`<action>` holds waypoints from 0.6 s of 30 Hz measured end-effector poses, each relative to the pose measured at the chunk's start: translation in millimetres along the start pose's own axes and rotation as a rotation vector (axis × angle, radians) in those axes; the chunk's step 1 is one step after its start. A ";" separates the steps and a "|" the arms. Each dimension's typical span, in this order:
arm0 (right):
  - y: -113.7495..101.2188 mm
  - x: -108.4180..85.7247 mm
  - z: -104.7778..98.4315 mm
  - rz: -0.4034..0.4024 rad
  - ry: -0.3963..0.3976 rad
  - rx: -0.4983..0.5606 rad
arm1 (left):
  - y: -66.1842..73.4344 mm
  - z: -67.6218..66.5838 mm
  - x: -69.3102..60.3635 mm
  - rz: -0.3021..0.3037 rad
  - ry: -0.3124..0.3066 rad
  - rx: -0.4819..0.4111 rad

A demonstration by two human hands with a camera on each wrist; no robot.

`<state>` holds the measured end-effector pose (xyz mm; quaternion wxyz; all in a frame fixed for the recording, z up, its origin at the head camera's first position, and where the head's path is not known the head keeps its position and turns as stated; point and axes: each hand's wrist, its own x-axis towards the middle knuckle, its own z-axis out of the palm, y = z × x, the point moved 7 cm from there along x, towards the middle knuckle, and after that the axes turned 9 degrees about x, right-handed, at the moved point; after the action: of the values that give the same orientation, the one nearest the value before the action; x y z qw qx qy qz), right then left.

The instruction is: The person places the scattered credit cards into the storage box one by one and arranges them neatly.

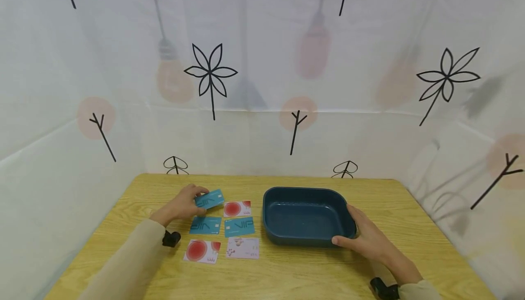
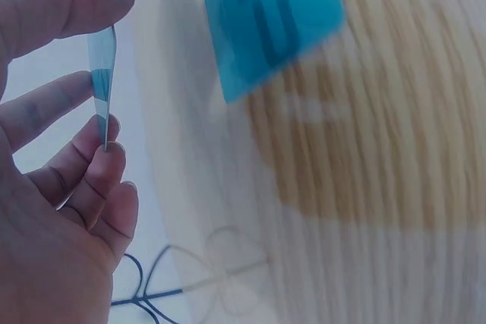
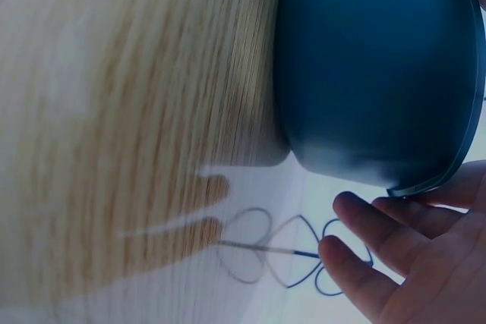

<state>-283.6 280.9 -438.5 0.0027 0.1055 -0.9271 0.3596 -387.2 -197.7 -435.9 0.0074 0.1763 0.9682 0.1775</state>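
Observation:
My left hand point(image 1: 186, 203) pinches a blue card point(image 1: 210, 199) marked VIP, raised and tilted over the table. In the left wrist view that card point(image 2: 102, 73) is edge-on between thumb and fingers. Below it lie two more blue VIP cards point(image 1: 205, 225), side by side. A white card with red circles point(image 1: 237, 209) is to their upper right; a similar card point(image 1: 202, 251) and a pale pink card point(image 1: 243, 248) lie nearest the front. At the right, my right hand point(image 1: 367, 236) holds the end of a dark blue rectangular box point(image 1: 309, 240), thumb on its front rim, other fingers partly off its side.
A wooden table point(image 1: 303, 277) bears everything. White cloth point(image 1: 254, 140) printed with plants and bulbs hangs behind it and at both sides. Black wrist straps point(image 1: 171, 238) show on both arms. The box stands just right of the cards.

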 end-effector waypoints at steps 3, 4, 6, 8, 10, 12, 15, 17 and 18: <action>-1.4 0.4 -0.5 -0.001 -0.003 0.008 | 7.7 -0.4 1.3 0.015 0.009 -0.005; -1.9 0.7 -0.7 -0.001 -0.004 0.012 | 9.9 -0.1 1.9 0.018 0.011 -0.009; -2.6 1.0 -1.1 0.002 -0.008 0.020 | 15.5 0.3 3.5 0.034 0.011 -0.020; -2.5 1.2 -1.0 0.008 -0.013 0.027 | 21.4 1.5 5.1 0.049 0.006 -0.035; -1.9 1.1 -0.7 0.009 -0.015 0.029 | 28.6 2.6 6.9 0.071 0.005 -0.045; -1.5 0.6 -0.6 0.008 -0.014 0.026 | 35.8 3.3 8.3 0.083 0.002 -0.057; -1.6 -0.2 -0.6 -0.002 -0.007 0.022 | 47.1 4.7 11.4 0.107 0.003 -0.055; -2.0 -0.6 -0.8 -0.008 -0.005 0.022 | 54.6 4.6 13.4 0.128 0.005 -0.054; -2.2 -0.8 -0.8 -0.010 -0.004 0.026 | 58.5 4.2 14.5 0.141 0.011 -0.049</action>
<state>-282.5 280.1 -436.5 0.0011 0.1110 -0.9219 0.3713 -380.7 -140.1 -418.9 -0.0063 0.2428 0.9488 0.2021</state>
